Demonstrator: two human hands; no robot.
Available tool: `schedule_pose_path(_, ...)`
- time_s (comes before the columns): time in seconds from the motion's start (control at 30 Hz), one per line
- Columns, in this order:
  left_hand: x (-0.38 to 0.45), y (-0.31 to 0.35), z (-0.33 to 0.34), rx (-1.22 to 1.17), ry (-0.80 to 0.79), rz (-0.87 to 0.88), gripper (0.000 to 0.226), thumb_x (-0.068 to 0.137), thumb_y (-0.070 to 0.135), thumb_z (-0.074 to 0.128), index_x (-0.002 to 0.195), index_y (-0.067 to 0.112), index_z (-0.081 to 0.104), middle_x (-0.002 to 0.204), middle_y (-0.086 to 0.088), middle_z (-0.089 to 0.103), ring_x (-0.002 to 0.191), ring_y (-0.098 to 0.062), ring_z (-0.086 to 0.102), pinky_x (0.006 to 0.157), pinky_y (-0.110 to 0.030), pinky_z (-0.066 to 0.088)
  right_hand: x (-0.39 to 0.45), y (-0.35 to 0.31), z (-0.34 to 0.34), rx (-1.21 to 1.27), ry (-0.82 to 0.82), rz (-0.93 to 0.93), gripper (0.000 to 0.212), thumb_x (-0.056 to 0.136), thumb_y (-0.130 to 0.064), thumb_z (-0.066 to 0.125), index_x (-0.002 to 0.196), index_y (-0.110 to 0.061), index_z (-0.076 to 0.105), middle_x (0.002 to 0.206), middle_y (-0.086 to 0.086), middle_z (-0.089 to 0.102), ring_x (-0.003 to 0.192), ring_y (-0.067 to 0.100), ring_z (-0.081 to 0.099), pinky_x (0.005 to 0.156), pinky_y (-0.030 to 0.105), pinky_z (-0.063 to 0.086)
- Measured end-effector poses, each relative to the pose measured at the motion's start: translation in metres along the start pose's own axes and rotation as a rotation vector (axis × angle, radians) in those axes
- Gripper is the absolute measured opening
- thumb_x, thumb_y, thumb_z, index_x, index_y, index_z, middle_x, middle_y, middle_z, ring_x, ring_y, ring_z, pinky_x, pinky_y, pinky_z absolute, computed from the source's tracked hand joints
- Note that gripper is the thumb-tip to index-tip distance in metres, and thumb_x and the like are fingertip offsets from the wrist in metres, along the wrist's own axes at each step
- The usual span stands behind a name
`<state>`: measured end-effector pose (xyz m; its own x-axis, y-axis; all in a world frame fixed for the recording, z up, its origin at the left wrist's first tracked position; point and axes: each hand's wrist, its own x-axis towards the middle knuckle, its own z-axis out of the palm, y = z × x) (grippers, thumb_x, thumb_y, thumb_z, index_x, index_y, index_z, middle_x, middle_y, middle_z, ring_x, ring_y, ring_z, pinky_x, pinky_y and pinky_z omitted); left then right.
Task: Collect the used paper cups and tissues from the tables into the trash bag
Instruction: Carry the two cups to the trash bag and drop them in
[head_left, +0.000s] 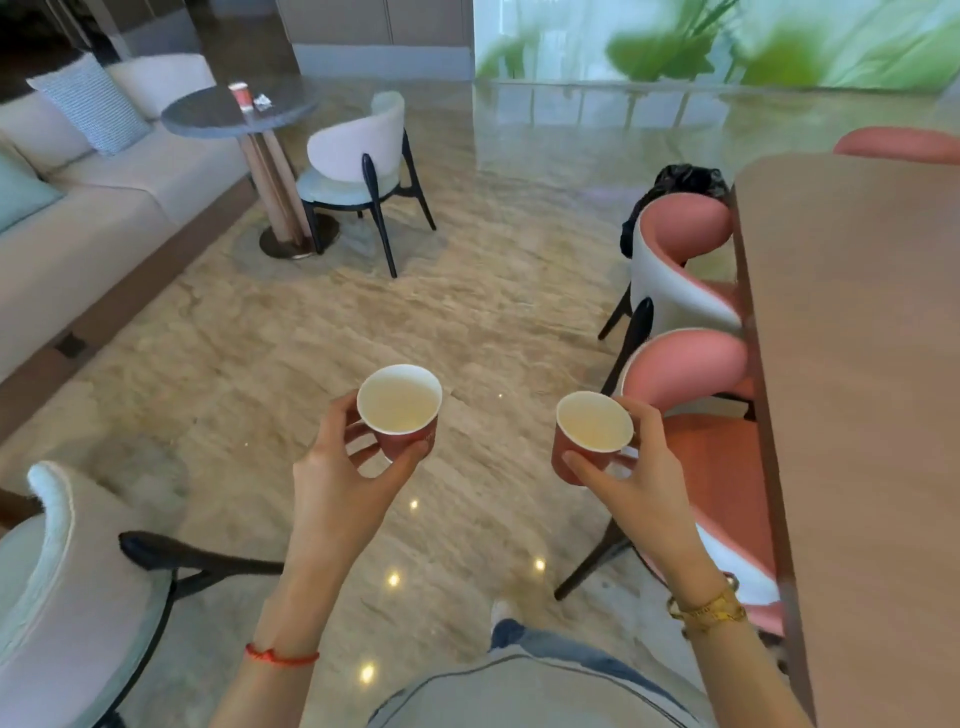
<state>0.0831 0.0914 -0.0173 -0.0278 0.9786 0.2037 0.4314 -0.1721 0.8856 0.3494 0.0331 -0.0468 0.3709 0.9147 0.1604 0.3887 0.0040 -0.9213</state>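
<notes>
My left hand (343, 467) grips a red paper cup (402, 415) with a white inside, held upright over the floor. My right hand (631, 478) grips a second red paper cup (589, 434), also upright. Both cups look empty. Far off, a third red cup (239, 96) and a crumpled tissue (262, 102) lie on a round grey table (208, 117). A black trash bag (685, 182) shows behind the farther pink chair, right of centre.
A long wooden table (857, 364) runs down the right edge with two pink chairs (691, 384) tucked along it. A beige sofa (78, 208) lines the left. White chairs stand by the round table (358, 156) and at lower left (62, 571). Glossy marble floor lies between.
</notes>
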Motion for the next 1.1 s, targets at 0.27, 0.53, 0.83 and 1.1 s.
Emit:
schedule_pose_path(0.27,0.172,0.003,0.073,-0.013,-0.025,0.01,0.064,0.065,0.026,0.086,0.119,0.028,0.052,0.103,0.023,0.061,0.091,0.021,0.057,0.069,0.001,0.044,0.186,0.011,0.014,0.029,-0.012,0.052,0.071,0.066,-0.036,0.082,0.125,-0.033,0.043,0.113,-0.03,0.053,0.107,0.008,0.059,0.077,0.047,0.058)
schedule_pose_path(0.53,0.355,-0.02,0.165,-0.047,-0.104,0.026,0.063,0.065,0.03,0.085,0.116,0.033,0.048,0.103,0.023,0.059,0.091,0.021,0.057,0.066,0.0,0.044,0.364,0.05,0.043,-0.039,0.058,0.028,0.069,0.07,-0.027,0.081,0.127,-0.025,0.042,0.122,-0.018,0.053,0.11,-0.005,0.053,0.087,0.017,0.049)
schedule_pose_path(0.83,0.588,-0.015,0.266,-0.064,-0.239,0.132,0.067,0.065,0.037,0.087,0.12,0.036,0.048,0.106,0.03,0.057,0.098,0.016,0.056,0.069,0.0,0.044,0.572,0.074,0.06,-0.044,0.185,0.097,0.07,0.069,-0.03,0.082,0.127,-0.025,0.043,0.12,-0.015,0.055,0.109,-0.002,0.055,0.084,0.015,0.047)
schedule_pose_path(1.1,0.741,-0.006,0.369,-0.091,-0.367,0.139,0.066,0.064,0.037,0.087,0.118,0.038,0.049,0.109,0.027,0.058,0.1,0.012,0.057,0.072,-0.003,0.047,0.725,0.113,0.053,-0.02,0.305,0.196,0.07,0.068,-0.02,0.084,0.125,-0.025,0.044,0.112,-0.026,0.054,0.102,-0.012,0.054,0.079,0.007,0.044)
